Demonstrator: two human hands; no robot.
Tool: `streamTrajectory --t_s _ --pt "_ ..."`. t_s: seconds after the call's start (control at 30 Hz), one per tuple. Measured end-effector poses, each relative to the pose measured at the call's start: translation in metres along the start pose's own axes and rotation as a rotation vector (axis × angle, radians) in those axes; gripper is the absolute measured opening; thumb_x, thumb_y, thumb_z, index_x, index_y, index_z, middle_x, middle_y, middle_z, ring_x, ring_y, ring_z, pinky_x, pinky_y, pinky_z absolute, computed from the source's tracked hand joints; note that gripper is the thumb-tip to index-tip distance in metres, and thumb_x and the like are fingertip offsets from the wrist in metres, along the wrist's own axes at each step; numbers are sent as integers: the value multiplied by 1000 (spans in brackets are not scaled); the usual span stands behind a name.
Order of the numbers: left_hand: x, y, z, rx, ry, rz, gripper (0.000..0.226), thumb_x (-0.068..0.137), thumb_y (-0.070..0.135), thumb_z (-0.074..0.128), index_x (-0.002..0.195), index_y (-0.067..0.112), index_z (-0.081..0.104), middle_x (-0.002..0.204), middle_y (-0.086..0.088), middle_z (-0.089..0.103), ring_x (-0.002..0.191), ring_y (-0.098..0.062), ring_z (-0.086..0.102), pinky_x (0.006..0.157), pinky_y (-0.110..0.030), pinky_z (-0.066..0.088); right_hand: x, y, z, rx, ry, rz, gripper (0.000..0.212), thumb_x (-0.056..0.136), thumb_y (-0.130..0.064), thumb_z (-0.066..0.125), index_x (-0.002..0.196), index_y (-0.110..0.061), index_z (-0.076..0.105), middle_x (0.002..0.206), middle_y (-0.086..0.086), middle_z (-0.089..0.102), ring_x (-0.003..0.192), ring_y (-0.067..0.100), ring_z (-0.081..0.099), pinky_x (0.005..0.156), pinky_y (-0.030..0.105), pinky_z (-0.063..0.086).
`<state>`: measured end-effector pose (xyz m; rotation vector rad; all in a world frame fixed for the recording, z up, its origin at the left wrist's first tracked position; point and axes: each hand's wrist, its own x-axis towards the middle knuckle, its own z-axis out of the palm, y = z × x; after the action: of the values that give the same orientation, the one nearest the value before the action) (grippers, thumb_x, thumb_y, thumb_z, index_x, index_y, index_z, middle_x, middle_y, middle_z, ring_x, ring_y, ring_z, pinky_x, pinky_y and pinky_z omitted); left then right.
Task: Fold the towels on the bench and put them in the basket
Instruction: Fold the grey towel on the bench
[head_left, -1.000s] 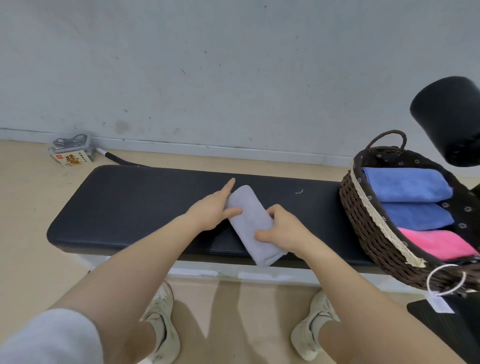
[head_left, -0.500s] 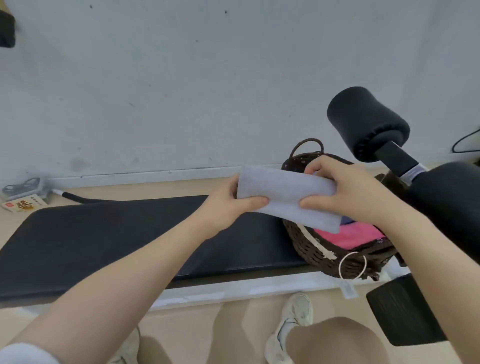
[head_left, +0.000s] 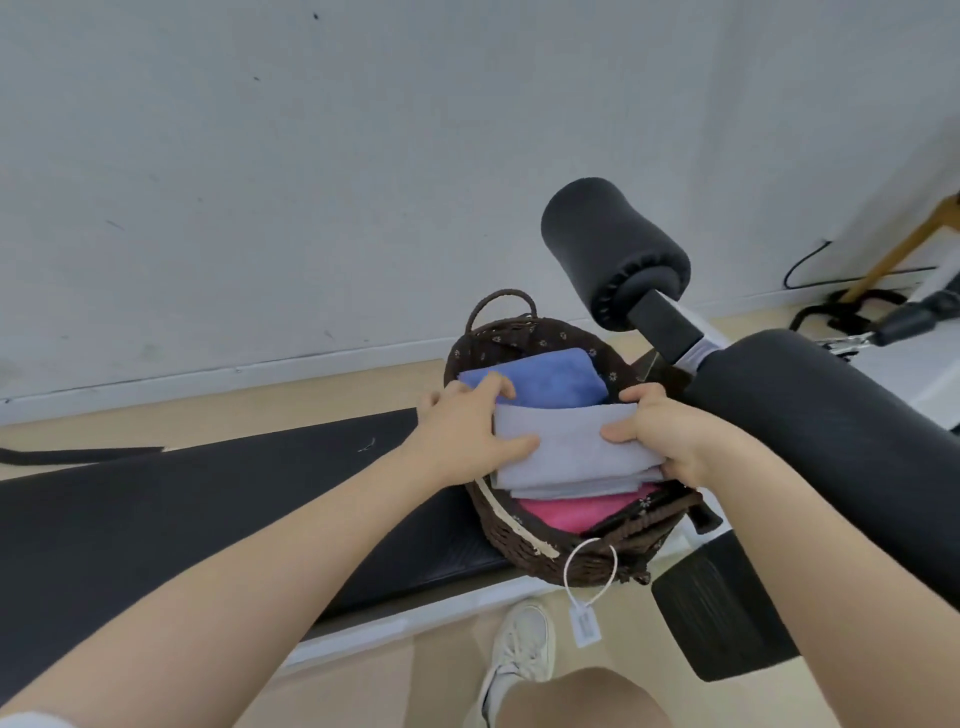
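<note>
Right at the centre of the frame the folded grey towel (head_left: 574, 449) is going into the basket (head_left: 524, 545), which sits on the right end of the black surface (head_left: 208, 499). The left hand (head_left: 462, 431) grips the towel's left end, thumb on top and fingers curled over the far edge; the right hand (head_left: 662, 434) grips the right end the same way, thumb on top, fingers round the back. The towel is inside the rim now, lying across the middle, with a blue towel (head_left: 540, 376) just beyond it toward the wall and a pink towel (head_left: 582, 512) showing beneath its near edge. Whether it has fully settled on the pile I can't tell. To do this well, I'd say keep both ends level so the layers at the near edge don't splay, lower it flat until the pile takes the weight, and only then loosen the fingers. Slide the hands out sideways, not upward, or the top fold may lift with them. A light press on top should seat it between its neighbours. Watch the black foam roller (head_left: 613, 249) at upper right, close beside the right forearm.
</note>
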<state>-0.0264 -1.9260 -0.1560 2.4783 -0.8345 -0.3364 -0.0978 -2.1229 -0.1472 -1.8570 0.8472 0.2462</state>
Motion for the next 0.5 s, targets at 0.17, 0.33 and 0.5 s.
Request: streamTrajectory --t_s 0.17,0.33,0.5 --pt "3 2 11 311 -46 -2 30 83 53 49 99 27 45 88 2 50 113 -20 36 92 -39 21 19 -7 9 -225 104 -35 81 83 -17 69 143 -7 17 136 18 42 122 33 44 95 41 43" --pt "8 8 17 572 79 87 48 81 53 53 113 17 48 120 -8 42 117 -28 32 100 -42 23 24 -7 10 -457 144 -115 80 78 -24 74 137 -3 24 133 16 45 119 31 48 96 39 44" --pt "15 2 12 505 21 107 86 81 54 56 147 16 14 157 -11 -10 144 -27 1 115 -47 4 8 -15 26 -911 332 -402 84 87 -41 60 145 -3 14 151 19 19 140 33 21 115 40 22"
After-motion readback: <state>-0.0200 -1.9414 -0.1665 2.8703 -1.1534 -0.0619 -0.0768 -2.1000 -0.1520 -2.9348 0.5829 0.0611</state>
